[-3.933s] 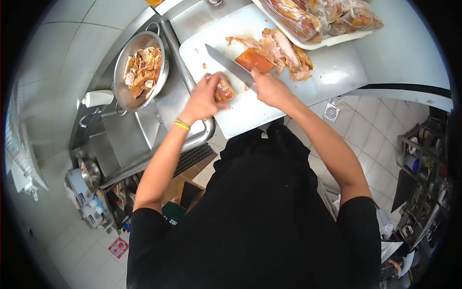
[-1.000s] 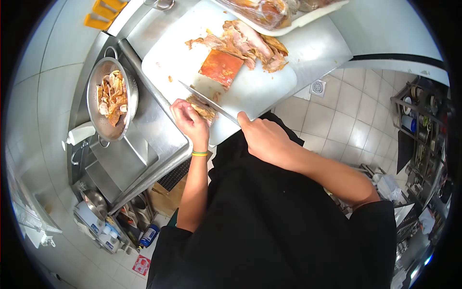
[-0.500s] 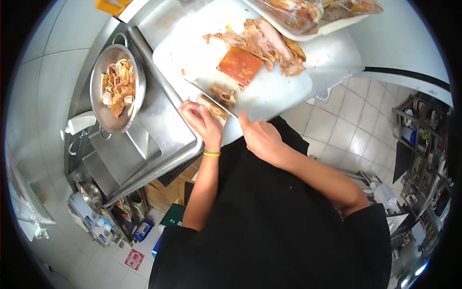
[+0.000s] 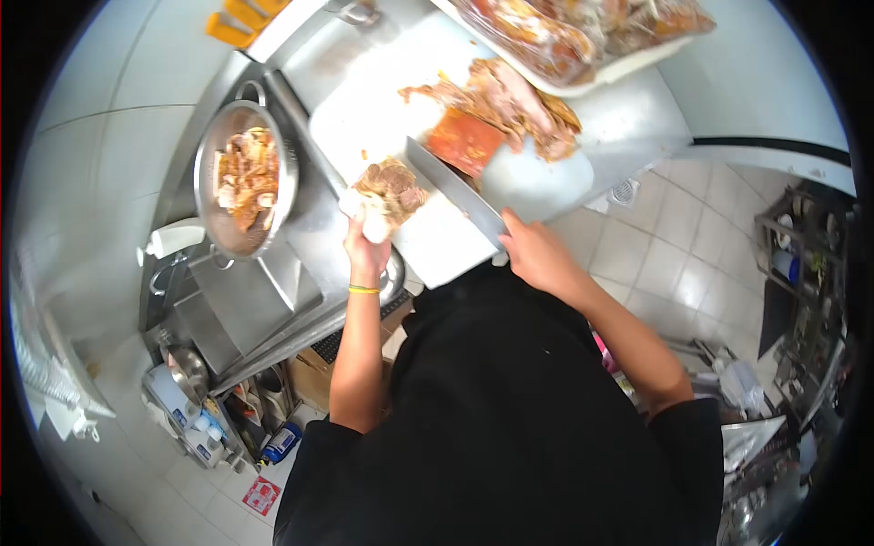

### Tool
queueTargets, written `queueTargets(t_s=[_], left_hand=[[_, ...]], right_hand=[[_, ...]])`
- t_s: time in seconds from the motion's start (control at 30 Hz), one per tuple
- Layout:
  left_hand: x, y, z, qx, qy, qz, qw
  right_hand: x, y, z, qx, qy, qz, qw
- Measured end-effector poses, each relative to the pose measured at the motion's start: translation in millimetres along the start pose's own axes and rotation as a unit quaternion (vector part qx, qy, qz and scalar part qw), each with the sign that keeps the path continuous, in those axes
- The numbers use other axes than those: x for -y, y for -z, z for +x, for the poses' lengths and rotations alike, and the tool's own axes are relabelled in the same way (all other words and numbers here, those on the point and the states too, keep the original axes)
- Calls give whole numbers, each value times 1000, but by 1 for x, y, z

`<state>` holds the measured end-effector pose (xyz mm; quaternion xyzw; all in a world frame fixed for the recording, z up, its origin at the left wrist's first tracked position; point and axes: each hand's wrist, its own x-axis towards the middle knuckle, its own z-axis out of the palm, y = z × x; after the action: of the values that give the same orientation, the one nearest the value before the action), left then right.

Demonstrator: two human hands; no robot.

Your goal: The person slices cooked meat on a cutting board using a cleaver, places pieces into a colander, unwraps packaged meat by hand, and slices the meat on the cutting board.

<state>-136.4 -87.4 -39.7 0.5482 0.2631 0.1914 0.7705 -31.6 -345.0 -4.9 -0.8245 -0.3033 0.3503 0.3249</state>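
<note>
Steel-bladed and wide, a kitchen knife (image 4: 455, 191) is gripped at its handle by a worker's right hand (image 4: 539, 255), fingers wrapped closed, forearm angling in from a bent elbow. The left hand (image 4: 369, 238), a yellow-and-green band (image 4: 363, 289) at its wrist, reaches straight forward, fingers curled around a ragged brown chunk of cooked meat (image 4: 391, 187) at the near left of a white plastic cutting board (image 4: 446, 250). Glare and blur wash out the left fingertips; whether the chunk touches the board cannot be told. The right fist hides the knife's handle. Across the blade sits a glossy red-brown slab of skin-on meat (image 4: 466, 139), its lower edge partly covered by the steel. Beyond lie torn pale-brown meat pieces (image 4: 510, 100), hemmed by a white tray (image 4: 628, 65) of plastic-wrapped meat, cut off at the top. At left, a perforated steel colander (image 4: 208, 173) holds chopped meat.
</note>
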Motion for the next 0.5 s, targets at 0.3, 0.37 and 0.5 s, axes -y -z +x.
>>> queueTargets(t_s=[0.3,0.37,0.5], left_hand=[[-93,-17,140,81,-129,693,704],[-44,-7,156,112,-201,741,630],[-75,-65,135,143,-286,747,583]], right_hand=[[19,-2,-21,6,1,-40,999],[24,-3,-27,18,4,-60,998],[28,-5,-31,41,26,-103,993]])
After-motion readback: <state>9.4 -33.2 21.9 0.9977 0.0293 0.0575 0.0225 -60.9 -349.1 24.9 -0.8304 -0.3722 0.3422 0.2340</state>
